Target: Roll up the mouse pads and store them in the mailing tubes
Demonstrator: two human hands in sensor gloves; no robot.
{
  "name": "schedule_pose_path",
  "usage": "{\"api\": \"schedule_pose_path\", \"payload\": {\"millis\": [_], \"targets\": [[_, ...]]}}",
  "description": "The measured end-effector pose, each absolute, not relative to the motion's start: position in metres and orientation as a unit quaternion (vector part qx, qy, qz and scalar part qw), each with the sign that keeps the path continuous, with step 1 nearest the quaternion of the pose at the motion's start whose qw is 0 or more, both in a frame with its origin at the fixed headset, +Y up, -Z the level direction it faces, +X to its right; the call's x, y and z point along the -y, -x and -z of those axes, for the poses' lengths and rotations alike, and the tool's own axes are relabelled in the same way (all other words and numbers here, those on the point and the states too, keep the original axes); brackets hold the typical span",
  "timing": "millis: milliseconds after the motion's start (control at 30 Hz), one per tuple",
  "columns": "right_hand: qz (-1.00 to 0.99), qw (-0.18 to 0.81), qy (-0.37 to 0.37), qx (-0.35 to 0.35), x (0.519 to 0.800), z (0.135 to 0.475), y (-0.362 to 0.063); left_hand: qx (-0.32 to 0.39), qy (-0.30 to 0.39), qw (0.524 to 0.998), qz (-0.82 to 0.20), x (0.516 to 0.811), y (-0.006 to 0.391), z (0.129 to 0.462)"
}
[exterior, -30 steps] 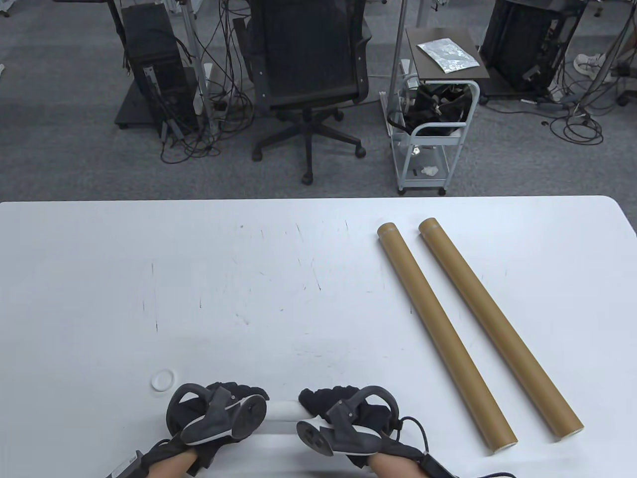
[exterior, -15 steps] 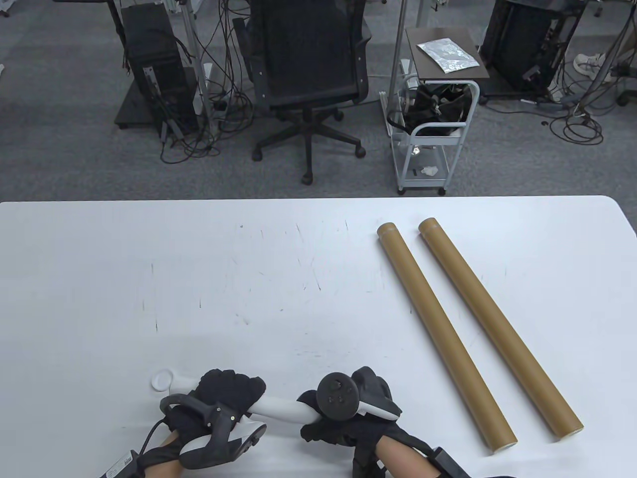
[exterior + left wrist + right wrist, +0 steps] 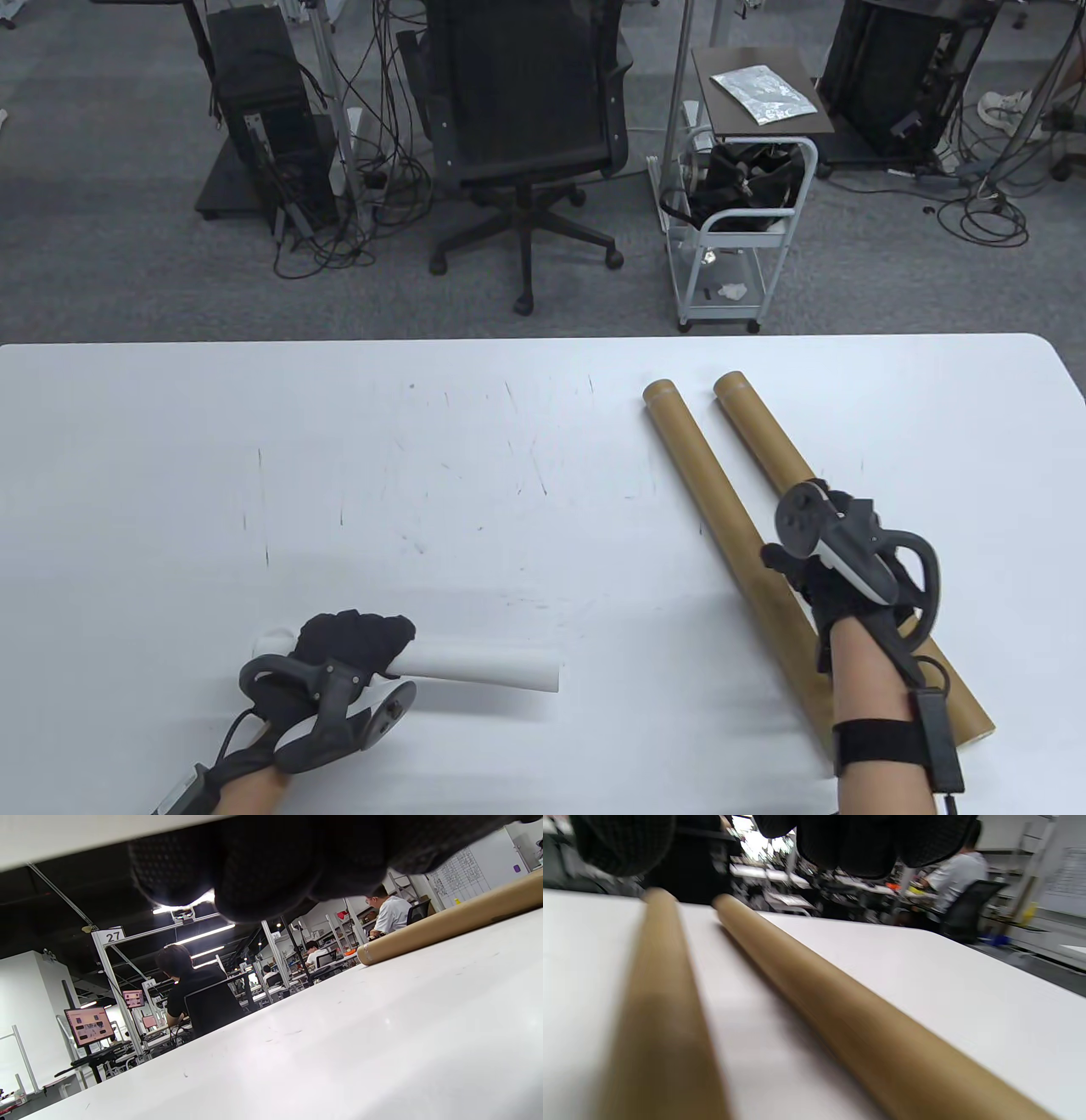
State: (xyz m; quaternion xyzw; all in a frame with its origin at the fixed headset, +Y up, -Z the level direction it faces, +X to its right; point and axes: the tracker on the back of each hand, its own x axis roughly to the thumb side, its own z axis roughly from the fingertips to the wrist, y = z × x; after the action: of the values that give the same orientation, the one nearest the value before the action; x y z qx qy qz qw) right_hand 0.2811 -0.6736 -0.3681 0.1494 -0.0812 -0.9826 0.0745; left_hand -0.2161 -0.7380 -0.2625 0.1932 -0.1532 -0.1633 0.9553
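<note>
Only overhead: left hand (image 3: 352,645) grips rolled pad (image 3: 484,665).

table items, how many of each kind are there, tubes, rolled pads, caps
Brown cardboard mailing tubes: 2 (left tube, right tube)
White rolled mouse pad: 1, gripped by the left hand
Small white round cap: 1
Total: 4

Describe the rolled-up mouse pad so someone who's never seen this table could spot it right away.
On the white table, look at the near left part, where the left hand grips a short white roll: the rolled mouse pad. Unlike the two long brown mailing tubes on the table's right side, it is white and much shorter.
</note>
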Motion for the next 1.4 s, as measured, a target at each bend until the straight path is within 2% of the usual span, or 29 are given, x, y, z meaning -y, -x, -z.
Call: {"api": "schedule_pose_path", "payload": {"millis": [100,233,367,433,567,633,700,833,933,1067,1167,1233,1400], "targets": [[0.963,0.089,-0.198,0.161,0.699,0.373,-0.317,0.154,-0.189,0.955,0.171,0.741,0.216,0.264],[0.952,0.056,-0.214,0.211,0.728,0.381,-0.337,0.155,-0.189,0.953,0.176,0.742,0.216,0.264],[0.945,0.047,-0.210,0.246,0.745,0.393,-0.342,0.154,-0.188,0.953,0.180,0.740,0.215,0.263],[0.947,0.049,-0.211,0.237,0.752,0.400,-0.339,0.152,-0.188,0.953,0.184,0.740,0.215,0.264],[0.953,0.142,-0.200,0.179,0.754,0.407,-0.330,0.146,-0.184,0.953,0.193,0.742,0.219,0.267],[0.954,0.155,-0.196,0.166,0.749,0.406,-0.330,0.142,-0.184,0.953,0.193,0.742,0.221,0.268],[0.959,0.132,-0.218,0.121,0.739,0.402,-0.336,0.137,-0.185,0.954,0.192,0.741,0.224,0.268],[0.942,0.190,-0.265,0.078,0.717,0.380,-0.352,0.125,-0.185,0.956,0.189,0.738,0.223,0.274],[0.952,0.144,-0.269,0.020,0.693,0.356,-0.351,0.121,-0.181,0.958,0.189,0.736,0.220,0.276],[0.977,0.057,-0.189,-0.080,0.653,0.328,-0.313,0.098,-0.183,0.960,0.189,0.733,0.231,0.278],[0.968,0.082,-0.136,-0.193,0.638,0.304,-0.273,0.053,-0.171,0.968,0.177,0.733,0.252,0.286],[0.957,0.114,-0.104,-0.244,0.640,0.285,-0.240,0.014,-0.149,0.975,0.164,0.735,0.269,0.291],[0.948,0.140,-0.035,-0.283,0.664,0.261,-0.205,-0.056,-0.117,0.983,0.134,0.737,0.300,0.298]]}}
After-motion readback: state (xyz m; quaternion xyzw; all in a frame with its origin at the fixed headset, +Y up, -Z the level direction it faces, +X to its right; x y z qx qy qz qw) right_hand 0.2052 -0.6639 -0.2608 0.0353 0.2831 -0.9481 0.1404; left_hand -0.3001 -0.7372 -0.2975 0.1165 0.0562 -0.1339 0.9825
